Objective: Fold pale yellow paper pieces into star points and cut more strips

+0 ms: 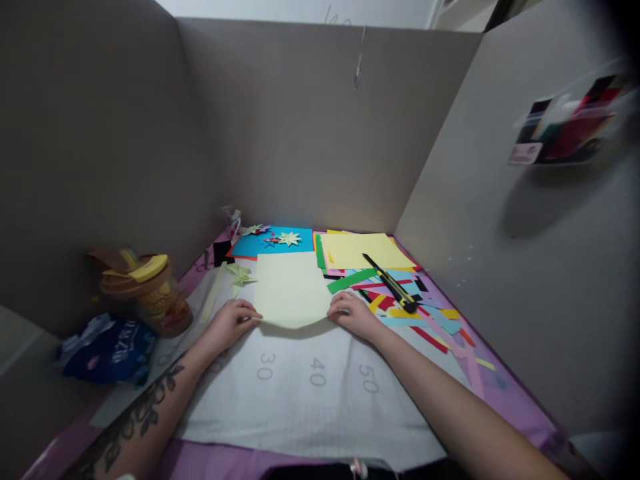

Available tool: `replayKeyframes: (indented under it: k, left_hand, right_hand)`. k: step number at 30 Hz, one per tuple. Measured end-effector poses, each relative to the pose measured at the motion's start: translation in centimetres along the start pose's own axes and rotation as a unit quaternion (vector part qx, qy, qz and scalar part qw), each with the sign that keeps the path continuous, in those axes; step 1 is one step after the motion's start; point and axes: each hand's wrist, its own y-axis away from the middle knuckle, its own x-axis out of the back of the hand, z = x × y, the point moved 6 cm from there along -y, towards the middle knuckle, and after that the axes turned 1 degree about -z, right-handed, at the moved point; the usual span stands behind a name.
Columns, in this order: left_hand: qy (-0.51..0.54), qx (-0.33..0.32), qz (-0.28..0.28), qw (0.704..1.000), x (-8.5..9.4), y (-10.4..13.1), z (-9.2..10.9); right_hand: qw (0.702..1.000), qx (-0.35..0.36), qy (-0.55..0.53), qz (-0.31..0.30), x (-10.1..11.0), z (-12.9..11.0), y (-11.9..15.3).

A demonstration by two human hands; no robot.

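A pale yellow-green sheet of paper (291,288) lies in front of me, its near edge bowed and lifted a little off the white cloth. At the near left corner, my left hand (235,323) pinches the paper between thumb and fingers. My right hand (353,313) grips the near right corner in the same way. Just left of the sheet is a folded light-green paper piece (241,277). Beyond its far edge, paper stars (289,239) rest on a blue sheet (245,247).
Right of the sheet, a black-and-yellow utility knife (393,285) lies over coloured paper strips (435,327) and a yellow paper stack (365,250). To the left stand a brown-lidded tub (163,300) and a blue packet (113,350). Grey panels (320,127) enclose three sides.
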Motion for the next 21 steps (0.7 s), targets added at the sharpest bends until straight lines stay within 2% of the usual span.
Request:
replayKeyframes:
  k: [3,10,21]
  left_hand:
    - [-0.016,0.011,0.001,1.0,0.1,0.1,0.5]
    - [-0.057,0.073,0.052,0.994,0.2,0.2,1.3]
    - [-0.089,0.172,0.072,0.978,0.1,0.2,0.4]
  right_hand:
    - [0.999,-0.027,0.024,0.009,-0.1,0.3,-0.1]
    - [0.984,-0.1,0.128,0.072,-0.6,0.9,-0.6]
    - [0.964,-0.149,0.207,0.069,-0.8,0.6,-1.4]
